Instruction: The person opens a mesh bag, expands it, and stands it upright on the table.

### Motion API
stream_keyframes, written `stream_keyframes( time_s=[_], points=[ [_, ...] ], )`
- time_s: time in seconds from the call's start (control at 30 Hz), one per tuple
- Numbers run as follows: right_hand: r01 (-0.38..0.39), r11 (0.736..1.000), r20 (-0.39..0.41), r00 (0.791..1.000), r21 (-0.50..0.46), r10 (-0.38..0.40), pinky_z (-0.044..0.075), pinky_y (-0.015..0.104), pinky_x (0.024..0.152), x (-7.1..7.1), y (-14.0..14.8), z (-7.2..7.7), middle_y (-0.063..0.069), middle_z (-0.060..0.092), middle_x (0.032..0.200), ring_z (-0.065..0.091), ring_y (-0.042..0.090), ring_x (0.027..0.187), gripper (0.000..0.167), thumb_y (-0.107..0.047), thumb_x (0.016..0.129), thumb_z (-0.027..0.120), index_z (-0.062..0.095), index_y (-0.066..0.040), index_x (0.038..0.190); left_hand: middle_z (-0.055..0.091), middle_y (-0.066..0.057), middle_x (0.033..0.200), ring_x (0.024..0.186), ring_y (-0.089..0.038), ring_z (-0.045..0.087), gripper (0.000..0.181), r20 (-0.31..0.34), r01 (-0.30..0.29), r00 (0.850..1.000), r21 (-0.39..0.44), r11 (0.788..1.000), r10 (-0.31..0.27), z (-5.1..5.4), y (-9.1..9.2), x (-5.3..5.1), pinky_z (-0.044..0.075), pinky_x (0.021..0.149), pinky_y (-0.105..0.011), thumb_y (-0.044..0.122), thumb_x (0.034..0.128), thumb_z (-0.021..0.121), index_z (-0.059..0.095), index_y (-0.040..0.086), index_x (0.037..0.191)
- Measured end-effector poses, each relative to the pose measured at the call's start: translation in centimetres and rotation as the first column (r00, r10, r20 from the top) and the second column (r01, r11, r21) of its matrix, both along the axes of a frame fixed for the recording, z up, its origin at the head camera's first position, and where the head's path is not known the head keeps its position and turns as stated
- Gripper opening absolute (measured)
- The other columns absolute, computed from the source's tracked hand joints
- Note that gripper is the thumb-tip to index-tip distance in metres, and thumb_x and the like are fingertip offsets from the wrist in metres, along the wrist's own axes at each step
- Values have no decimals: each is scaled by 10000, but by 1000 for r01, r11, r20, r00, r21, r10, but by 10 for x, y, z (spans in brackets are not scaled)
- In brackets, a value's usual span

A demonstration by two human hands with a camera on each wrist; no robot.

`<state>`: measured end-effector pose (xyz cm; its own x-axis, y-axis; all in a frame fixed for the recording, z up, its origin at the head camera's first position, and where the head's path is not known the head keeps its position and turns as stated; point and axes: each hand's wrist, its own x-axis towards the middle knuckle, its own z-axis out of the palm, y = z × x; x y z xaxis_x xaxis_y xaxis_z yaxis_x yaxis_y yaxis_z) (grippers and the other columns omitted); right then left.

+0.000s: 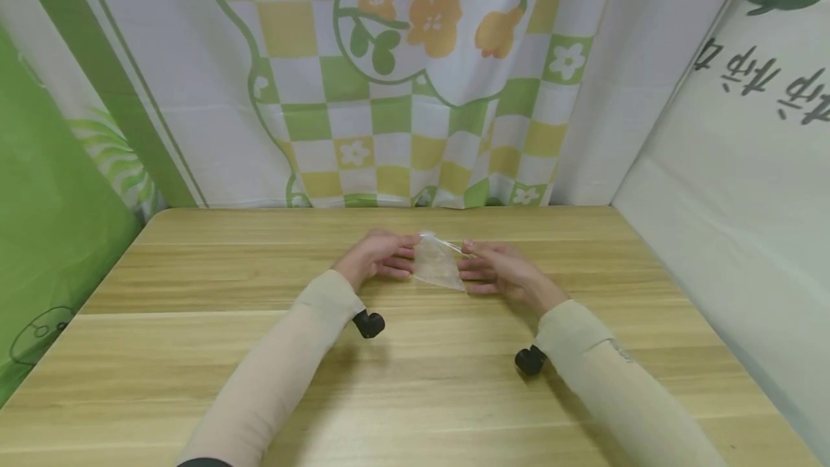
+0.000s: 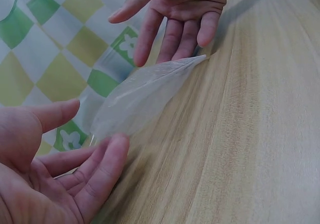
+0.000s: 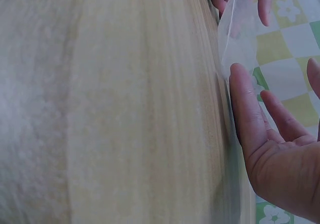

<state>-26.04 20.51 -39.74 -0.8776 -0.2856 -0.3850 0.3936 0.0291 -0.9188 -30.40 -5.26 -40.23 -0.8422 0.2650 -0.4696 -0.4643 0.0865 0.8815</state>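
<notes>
Noted clear plastic bag (image 1: 439, 263) between left hand (image 1: 377, 256) and right hand (image 1: 504, 272), over surface (image 1: 428, 388); cannot tell contact of lower edge with it. Read both hands as released, with fingers loosely extended and thumbs spread from them; saw no pinch on bag. Judged done: placing of hands at opposite sides of bag. Judged remaining: firm grasp by either hand; saw no contents inside

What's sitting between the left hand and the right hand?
A small translucent plastic bag lies between the left hand and the right hand; the head view shows it, and both wrist views agree.
</notes>
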Motion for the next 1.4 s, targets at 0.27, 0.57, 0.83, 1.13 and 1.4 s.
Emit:
stream_keyframes(
  time_s=[0.27, 0.57, 0.83, 1.13, 1.4],
  points=[
    [-9, 1000, 2, 1000, 14, 9, 563, 428, 885, 0, 0, -1, 223, 594, 1327, 662, 260, 1087, 644, -382, 1015, 610, 419, 24, 1477, 674, -138, 1037, 672, -171, 641, 350, -29, 20, 999, -40, 999, -22, -2, 6, 1, 598, 658, -315, 229, 962, 709, 636, -45, 1167],
    [-35, 999, -12, 999, 14, 35, 553, 439, 907, 0, 0, -2, 256, 543, 1385, 649, 269, 1119, 694, -400, 1013, 609, 383, 42, 1498, 648, -68, 805, 570, -132, 599, 236, -88, 17, 996, -135, 991, -29, 1, 12, 4, 562, 536, -265, 203, 958, 711, 681, -29, 989],
    [-11, 1000, 4, 1000, 0, 11, 562, 448, 885, 0, 0, -2, 230, 589, 1332, 658, 276, 1101, 668, -394, 1010, 615, 408, 30, 1483, 613, -33, 743, 568, -133, 559, 197, -155, -46, 988, -172, 984, 19, -1, 14, 5, 526, 486, -246, 96, 930, 704, 715, -28, 1082],
    [-15, 1000, -17, 1000, 9, 15, 544, 465, 917, 3, 3, 5, 273, 516, 1405, 638, 290, 1136, 627, -359, 1039, 568, 384, 41, 1485, 676, -85, 852, 633, -153, 637, 200, -245, -112, 966, -105, 988, 83, -2, 8, 12, 572, 546, -283, 88, 940, 699, 728, -23, 1104],
    [-36, 999, -70, 997, 15, 37, 548, 436, 917, 8, 2, 10, 281, 502, 1421, 645, 261, 1130, 654, -370, 1038, 570, 372, 63, 1487, 670, -116, 1003, 735, -194, 667, 237, -312, -161, 933, 82, 983, 179, 1, -2, 20, 593, 617, -316, 124, 969, 691, 701, -27, 1151]
  ],
)
